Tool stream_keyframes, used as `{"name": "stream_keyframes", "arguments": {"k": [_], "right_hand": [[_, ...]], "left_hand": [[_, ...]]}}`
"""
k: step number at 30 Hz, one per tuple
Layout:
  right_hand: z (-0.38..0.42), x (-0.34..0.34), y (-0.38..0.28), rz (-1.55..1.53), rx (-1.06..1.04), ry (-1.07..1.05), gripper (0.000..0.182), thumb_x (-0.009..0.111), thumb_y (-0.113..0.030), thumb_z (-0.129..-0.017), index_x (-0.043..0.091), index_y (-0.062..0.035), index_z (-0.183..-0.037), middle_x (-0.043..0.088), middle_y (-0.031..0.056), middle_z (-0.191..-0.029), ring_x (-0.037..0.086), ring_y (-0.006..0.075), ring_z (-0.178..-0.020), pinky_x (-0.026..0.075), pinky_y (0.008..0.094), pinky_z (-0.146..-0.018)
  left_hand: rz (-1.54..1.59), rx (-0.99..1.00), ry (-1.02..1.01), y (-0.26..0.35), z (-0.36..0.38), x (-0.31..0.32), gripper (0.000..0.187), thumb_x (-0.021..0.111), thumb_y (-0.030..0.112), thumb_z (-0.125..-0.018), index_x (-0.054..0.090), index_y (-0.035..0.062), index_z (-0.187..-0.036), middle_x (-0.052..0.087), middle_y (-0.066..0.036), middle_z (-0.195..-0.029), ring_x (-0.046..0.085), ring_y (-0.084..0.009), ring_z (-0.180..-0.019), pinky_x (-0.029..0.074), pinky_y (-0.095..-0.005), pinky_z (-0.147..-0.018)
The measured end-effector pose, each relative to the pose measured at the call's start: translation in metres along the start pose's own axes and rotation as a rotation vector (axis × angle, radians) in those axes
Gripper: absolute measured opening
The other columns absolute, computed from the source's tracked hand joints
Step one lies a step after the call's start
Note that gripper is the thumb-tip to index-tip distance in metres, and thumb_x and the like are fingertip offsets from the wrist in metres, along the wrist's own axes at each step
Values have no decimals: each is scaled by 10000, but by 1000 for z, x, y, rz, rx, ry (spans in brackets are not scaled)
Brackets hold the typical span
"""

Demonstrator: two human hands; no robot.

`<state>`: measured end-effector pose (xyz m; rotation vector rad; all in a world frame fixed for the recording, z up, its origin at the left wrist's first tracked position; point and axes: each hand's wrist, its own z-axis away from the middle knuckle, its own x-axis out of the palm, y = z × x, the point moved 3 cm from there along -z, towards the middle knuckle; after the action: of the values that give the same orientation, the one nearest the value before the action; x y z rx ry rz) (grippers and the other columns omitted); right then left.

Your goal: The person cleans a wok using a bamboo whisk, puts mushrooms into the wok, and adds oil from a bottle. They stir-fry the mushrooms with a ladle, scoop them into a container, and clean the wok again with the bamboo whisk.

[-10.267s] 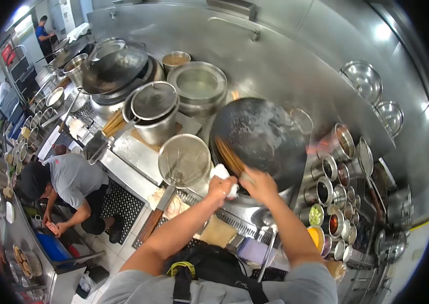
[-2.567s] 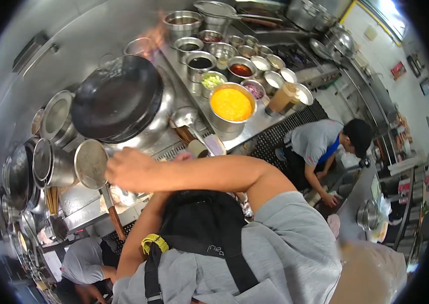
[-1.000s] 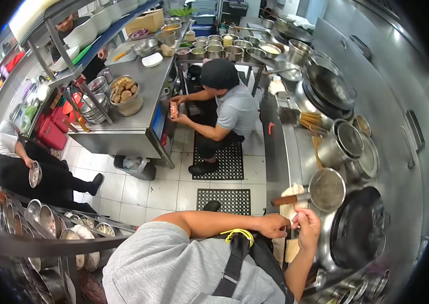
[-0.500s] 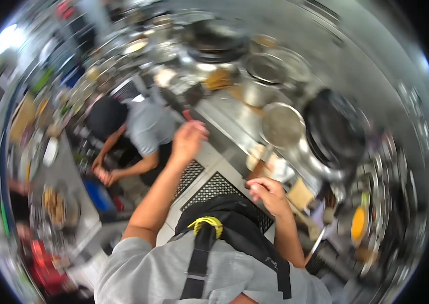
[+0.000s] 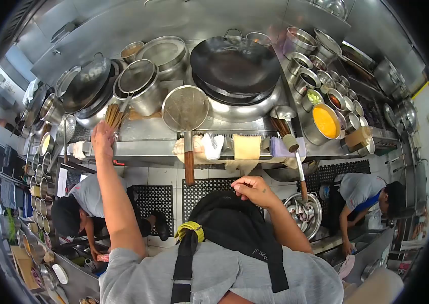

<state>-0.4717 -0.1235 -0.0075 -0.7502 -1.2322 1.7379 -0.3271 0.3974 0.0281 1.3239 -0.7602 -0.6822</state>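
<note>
At brush, left hand outstretched, grip unclear

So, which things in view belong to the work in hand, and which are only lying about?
Likely in the work:
bamboo brush, at the left hand; grip unclear

Likely just lying about, touched by neither hand:
strainer
ladle
yellow cloth
pot of yellow liquid

whether left hand touches bamboo brush unclear, metal bowl partly hidden by right forearm
</note>
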Motion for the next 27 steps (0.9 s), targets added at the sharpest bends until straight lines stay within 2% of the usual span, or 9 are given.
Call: {"name": "stream_keyframes", "arguments": {"k": [5, 8, 9, 10, 11, 12, 16, 22, 27], "right_hand": [[-18, -44, 35, 108, 52, 68, 246, 624, -232, -930, 699, 0, -965, 647, 21, -746, 580, 81, -643, 480, 243, -597], [-56, -83, 96, 658, -84, 94, 287, 635, -267, -889, 675, -19, -751, 619, 86, -638, 595, 160, -612, 471, 328, -579], [-70, -98, 133, 771, -118, 103, 267, 644, -282, -847, 686, -27, -782, 656, 140, -714, 646, 263, -670, 492, 383, -633], [-78, -106, 155, 939, -203, 119, 254, 641, -267, -831, 695, -23, -779, 678, 179, -775, 671, 331, -751, 502, 407, -673], [-87, -113, 170, 1054, -82, -4, 285, 626, -287, -816, 701, -12, -813, 680, 218, -853, 656, 403, -817, 506, 481, -724], [-96, -123, 189, 1036, -125, -78, 274, 629, -266, -805, 711, -7, -833, 679, 224, -855, 659, 402, -815, 510, 476, -721], [-121, -145, 214, 945, 280, -188, 264, 613, -239, -828, 716, 2, -855, 684, 213, -782, 687, 355, -760, 516, 439, -701], [-145, -169, 102, 1191, -59, 221, 265, 611, -247, -835, 717, -6, -865, 689, 203, -800, 690, 348, -771, 521, 437, -703], [-143, -91, 82, 1243, -133, 148, 266, 610, -253, -840, 719, -13, -873, 693, 195, -816, 692, 342, -780, 526, 435, -704]], "left_hand": [[-109, 506, 328, 8, 53, 0, 348, 605, 199, -966, 573, -17, -1237, 669, -108, -1036, 630, -212, -944, 501, -310, -833], [-467, 633, 320, 16, 125, 11, 251, 617, 211, -946, 651, 16, -1101, 687, -155, -1029, 666, -268, -933, 521, -355, -829], [-597, 682, 340, 19, 151, 16, 222, 626, 210, -934, 676, 30, -1053, 692, -174, -1027, 681, -290, -922, 530, -370, -818], [-526, 636, 282, -5, 157, 8, 260, 619, 248, -953, 659, 27, -1083, 696, -109, -965, 662, -206, -812, 532, -339, -750], [-578, 599, 277, -1, 181, 7, 245, 627, 223, -943, 659, 26, -1086, 697, -101, -955, 660, -203, -811, 524, -332, -743], [-538, 517, 225, -3, 196, 3, 238, 635, 199, -931, 655, 21, -1088, 696, -93, -903, 649, -167, -781, 520, -309, -716], [-448, 378, 325, -20, 237, -44, 267, 627, 179, -919, 649, -13, -1104, 686, -76, -799, 625, -111, -719, 517, -287, -670], [-449, 306, 607, -39, 304, -125, 285, 619, 195, -923, 652, -15, -1114, 699, -92, -848, 649, -133, -772, 527, -297, -731], [-325, 351, 978, -99, 335, -211, 213, 611, 160, -918, 668, 15, -1063, 684, -55, -880, 625, -123, -776, 509, -271, -726]]}}
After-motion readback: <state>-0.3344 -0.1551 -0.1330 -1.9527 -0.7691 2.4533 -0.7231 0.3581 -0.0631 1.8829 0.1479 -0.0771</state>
